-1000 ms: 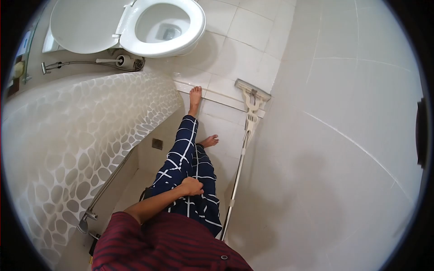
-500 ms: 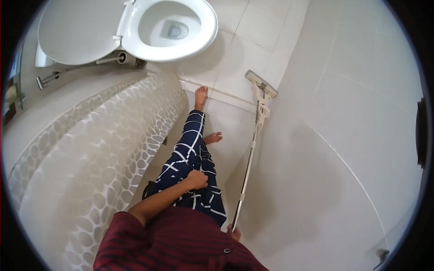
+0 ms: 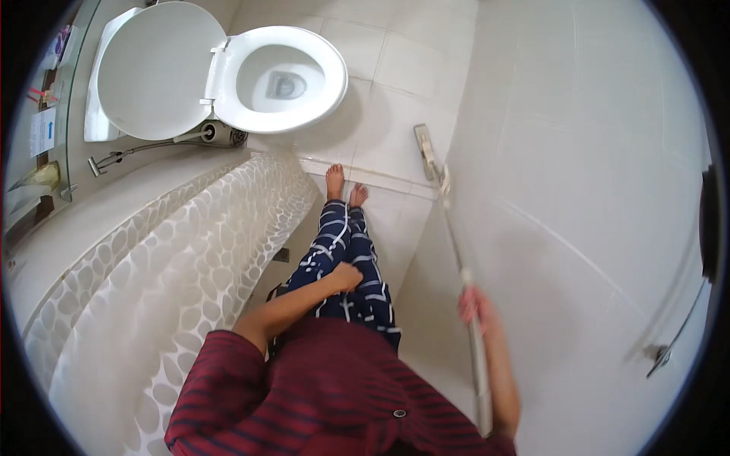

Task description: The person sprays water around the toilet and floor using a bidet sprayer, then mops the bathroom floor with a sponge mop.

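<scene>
My right hand [image 3: 476, 304] is wrapped round the pole of a mop [image 3: 454, 243], at the right of my body. The mop's flat head [image 3: 424, 152] is near the wall, beyond the low ledge on the floor. Its pole runs back past my right forearm. My left hand [image 3: 347, 278] is curled in front of my thighs, over the dark checked trousers [image 3: 327, 247]. Its fingers are closed, and what they hold, if anything, is hidden.
A toilet [image 3: 332, 76] with its lid up stands ahead on the left. A pebble-patterned shower curtain [image 3: 220, 220] hangs at the left. Across the floor runs a low ledge [image 3: 388, 179]. A glass shelf with items is at the far left.
My right hand has come up and right along with the pole, and the mop head has turned. My feet are now side by side. The view has shifted, showing more of the left shelf.
</scene>
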`<state>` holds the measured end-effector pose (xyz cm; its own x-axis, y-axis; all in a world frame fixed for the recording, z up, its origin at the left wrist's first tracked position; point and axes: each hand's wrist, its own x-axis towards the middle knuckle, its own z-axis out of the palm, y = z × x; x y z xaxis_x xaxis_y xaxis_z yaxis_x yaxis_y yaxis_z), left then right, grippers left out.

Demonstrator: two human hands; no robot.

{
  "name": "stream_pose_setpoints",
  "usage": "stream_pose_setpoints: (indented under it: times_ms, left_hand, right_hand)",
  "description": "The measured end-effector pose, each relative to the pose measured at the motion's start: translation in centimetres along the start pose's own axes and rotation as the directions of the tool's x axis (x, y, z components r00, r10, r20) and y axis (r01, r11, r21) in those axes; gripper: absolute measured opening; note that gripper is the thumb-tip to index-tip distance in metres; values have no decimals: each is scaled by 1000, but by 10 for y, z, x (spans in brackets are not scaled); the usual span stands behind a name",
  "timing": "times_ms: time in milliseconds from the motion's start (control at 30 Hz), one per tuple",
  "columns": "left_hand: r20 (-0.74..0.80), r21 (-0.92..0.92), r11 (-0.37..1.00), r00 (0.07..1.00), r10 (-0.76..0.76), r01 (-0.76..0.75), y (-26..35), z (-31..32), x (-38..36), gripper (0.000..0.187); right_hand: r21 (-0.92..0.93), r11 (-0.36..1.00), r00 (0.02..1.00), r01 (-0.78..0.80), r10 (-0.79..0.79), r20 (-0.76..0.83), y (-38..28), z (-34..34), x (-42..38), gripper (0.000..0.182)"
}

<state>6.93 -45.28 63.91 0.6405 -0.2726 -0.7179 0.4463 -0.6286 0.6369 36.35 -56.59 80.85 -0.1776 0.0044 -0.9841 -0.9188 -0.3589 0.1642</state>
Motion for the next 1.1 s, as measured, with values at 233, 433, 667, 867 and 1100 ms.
stream_pose_setpoints:
  times_ms: [233,433,667,867,1100]
  left_hand:
    - [-966,19,685,163,199,-728,163,-224,-117,82]
    - [-953,297,449,-237,187,-843,188,-236,-131,37]
    - [-998,56,407,-48,28,-912,64,-206,-229,34]
    - [-993,61,514,2,122,-855,51,-214,-337,33]
    - [-971,92,476,27,237,-875,45,-220,-366,33]
  right_hand:
    - [-550,746,917,375,-212,337,-123,121,30,20]
    - [-451,862,969,232,-246,29,-102,150,140,16]
    - [-279,913,955,296,-285,79,-16,253,304,8]
    - [-130,973,971,192,-169,168,102,394,262,19]
    - [35,977,969,210,-213,126,127,415,179,33]
